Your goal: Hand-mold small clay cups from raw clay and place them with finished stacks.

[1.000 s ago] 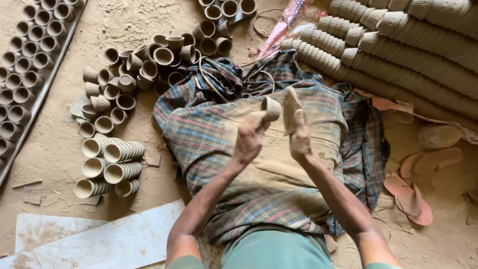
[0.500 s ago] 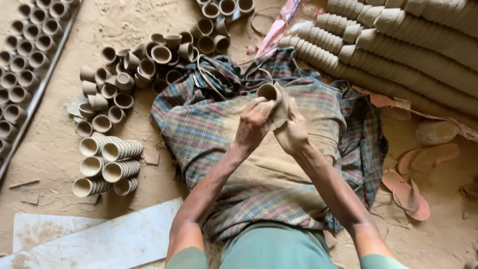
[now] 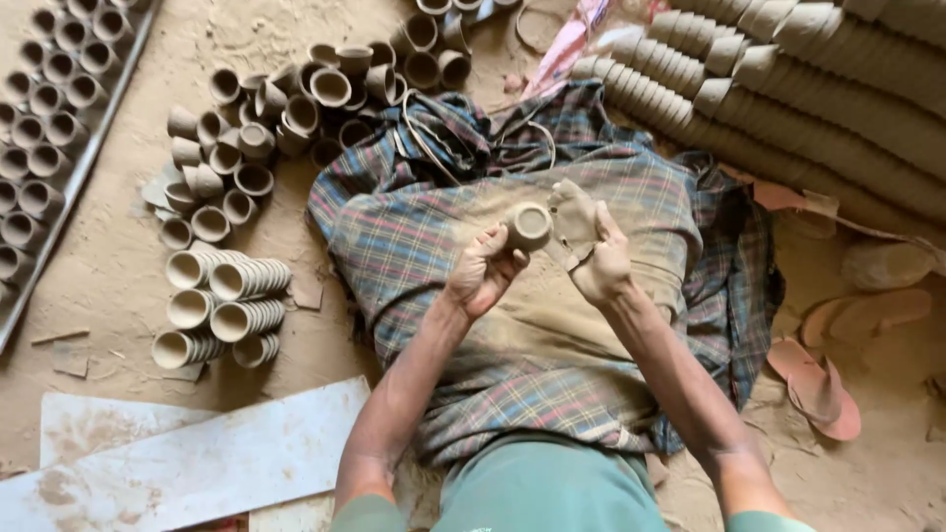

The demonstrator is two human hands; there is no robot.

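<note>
Clay cup (image 3: 529, 226) in left hand (image 3: 483, 278); right hand (image 3: 596, 258) w/ rag (image 3: 572, 215), prob.

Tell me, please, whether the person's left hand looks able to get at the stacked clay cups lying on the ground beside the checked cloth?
Probably not yet: the left hand holds a small clay cup over the lap. The stacked cups lie on that side, with nothing between.

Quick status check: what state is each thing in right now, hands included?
Left hand: gripping the cup.
Cup: held up over the lap, mouth toward the camera.
Right hand: holding the pad against the cup's side.
Pad: clay-coloured, touching the cup.
Loose cups: heaped on the ground.
Nested cups: lying in rows.
Cloth: spread across the lap, dusty.
Sandals: off, on the ground.
</note>
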